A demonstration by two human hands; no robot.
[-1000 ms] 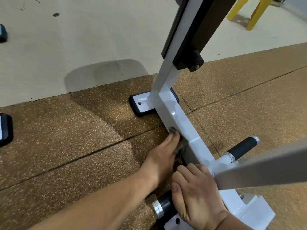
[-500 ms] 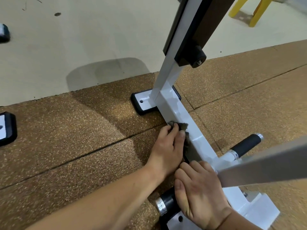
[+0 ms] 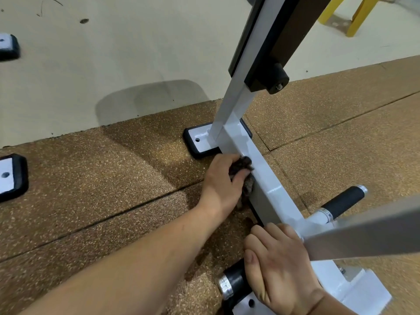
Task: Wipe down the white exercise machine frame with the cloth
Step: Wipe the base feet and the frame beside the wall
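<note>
While the right hand point(image 3: 280, 267) grips the white frame point(image 3: 271, 186), the left hand point(image 3: 220, 185) pinches the cloth point(image 3: 242, 164) against it.

The frame point(image 3: 270, 185) is metal under glossy white paint, smooth enough to catch highlights. The cloth point(image 3: 244, 163) is dark, coarse and fuzzy. The mat point(image 3: 113, 178) is brown, speckled and grainy; the floor point(image 3: 113, 64) beyond is pale, smooth and matt. The handle point(image 3: 343, 202) is matt black with bright metal ends. The stool point(image 3: 354, 19) looks like yellow plastic.
</note>
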